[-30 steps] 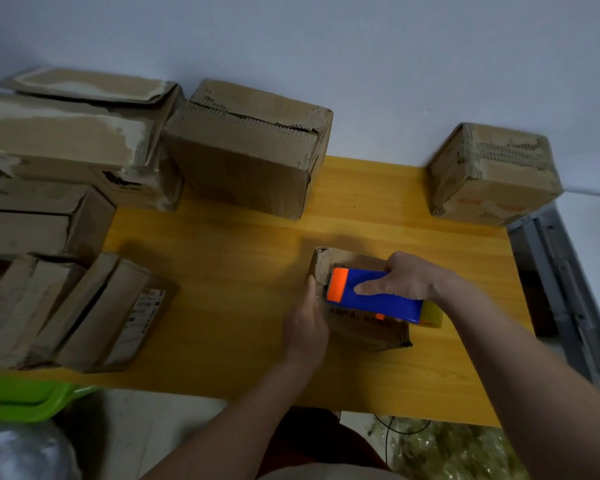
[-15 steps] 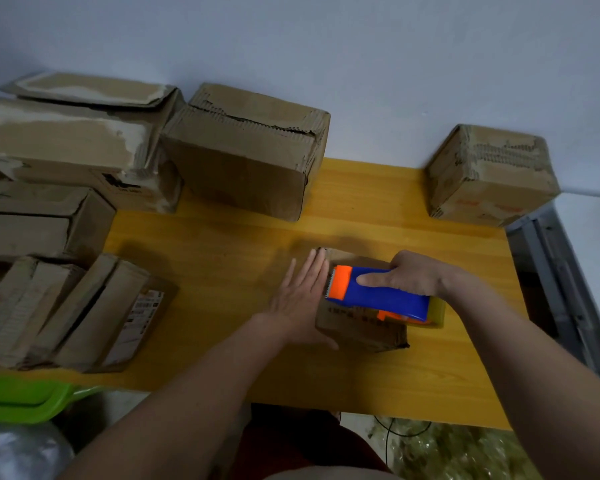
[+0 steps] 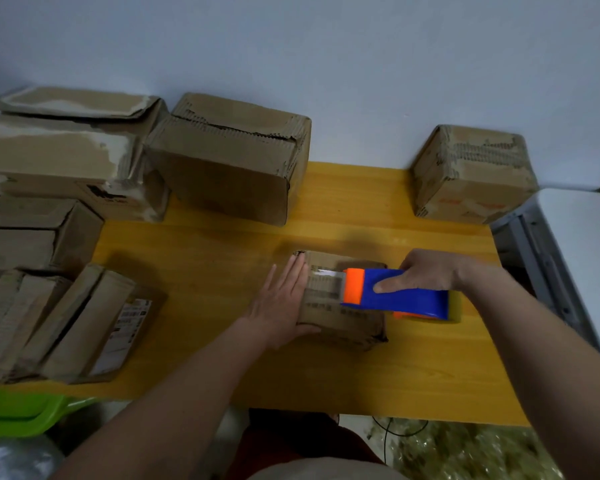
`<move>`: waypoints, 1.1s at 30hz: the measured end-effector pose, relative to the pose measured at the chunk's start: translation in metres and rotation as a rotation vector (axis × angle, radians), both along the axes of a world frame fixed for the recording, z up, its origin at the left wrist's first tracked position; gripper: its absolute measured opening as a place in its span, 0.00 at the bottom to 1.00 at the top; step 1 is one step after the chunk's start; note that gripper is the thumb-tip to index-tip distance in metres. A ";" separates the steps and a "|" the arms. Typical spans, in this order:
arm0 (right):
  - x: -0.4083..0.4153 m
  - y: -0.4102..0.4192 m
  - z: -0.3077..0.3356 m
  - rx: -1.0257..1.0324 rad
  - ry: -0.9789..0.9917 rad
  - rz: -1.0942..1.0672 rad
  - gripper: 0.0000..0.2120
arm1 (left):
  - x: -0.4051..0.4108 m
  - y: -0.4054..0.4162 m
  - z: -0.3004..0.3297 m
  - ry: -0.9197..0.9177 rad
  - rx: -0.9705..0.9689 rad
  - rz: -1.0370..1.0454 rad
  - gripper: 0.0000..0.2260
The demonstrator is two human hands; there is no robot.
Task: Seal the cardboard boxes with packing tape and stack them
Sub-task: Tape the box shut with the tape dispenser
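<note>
— Since a second ago the tape dispenser (image 3: 394, 295) has slid rightward along the top of the small cardboard box (image 3: 340, 317), leaving a strip of clear tape (image 3: 326, 282) laid behind it, and the left hand (image 3: 284, 299) has gone from gripping the box's corner to lying flat.

— What is biggest here?

— That's the yellow wooden worktop (image 3: 413, 375), set against a pale wall. On it, at the back, stands a large cardboard box (image 3: 229, 161) with torn flaps. Left of that is a stack of worn boxes (image 3: 59, 157), and near the left front edge lie flattened cartons (image 3: 59, 323). Another box (image 3: 471, 174) stands well apart at the back right corner.

— And the box being sealed?

— It sits near the middle of the worktop, toward the front. The left hand presses on its left end, fingers straight and together, its grip released.

— And the other one?

— The right hand (image 3: 426, 271) has its grip closed around the blue and orange dispenser, forefinger stretched along the blue side. The dispenser's orange nose rests on the box top; its rear hangs past the box's right end.
</note>
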State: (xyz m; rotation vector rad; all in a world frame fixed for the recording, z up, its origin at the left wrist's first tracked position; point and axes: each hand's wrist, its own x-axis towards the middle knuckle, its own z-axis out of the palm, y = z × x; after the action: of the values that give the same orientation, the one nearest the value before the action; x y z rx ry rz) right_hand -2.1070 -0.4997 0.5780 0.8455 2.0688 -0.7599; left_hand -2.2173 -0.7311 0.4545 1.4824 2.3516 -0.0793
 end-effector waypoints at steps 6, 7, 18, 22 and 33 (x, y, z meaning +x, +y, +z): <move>0.025 0.025 0.000 -0.003 0.007 -0.045 0.24 | 0.006 0.006 0.004 -0.058 -0.009 0.001 0.54; 0.025 0.025 -0.003 -0.002 0.012 -0.047 0.23 | 0.007 0.007 0.004 -0.057 -0.013 0.004 0.54; 0.033 0.033 -0.013 -0.063 0.053 -0.079 0.20 | 0.010 0.010 0.004 -0.081 -0.026 0.042 0.55; 0.040 0.039 -0.022 -0.082 0.095 -0.106 0.22 | 0.020 0.017 0.006 -0.185 0.104 0.218 0.41; 0.049 0.042 -0.032 -0.134 0.176 -0.161 0.18 | 0.027 0.018 -0.013 -0.516 0.427 0.514 0.26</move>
State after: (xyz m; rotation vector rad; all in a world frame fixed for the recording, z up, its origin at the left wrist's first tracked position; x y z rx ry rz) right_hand -2.0579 -0.4577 0.5458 0.9046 2.0919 -1.0828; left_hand -2.1905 -0.7135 0.4418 0.8490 2.2917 0.8705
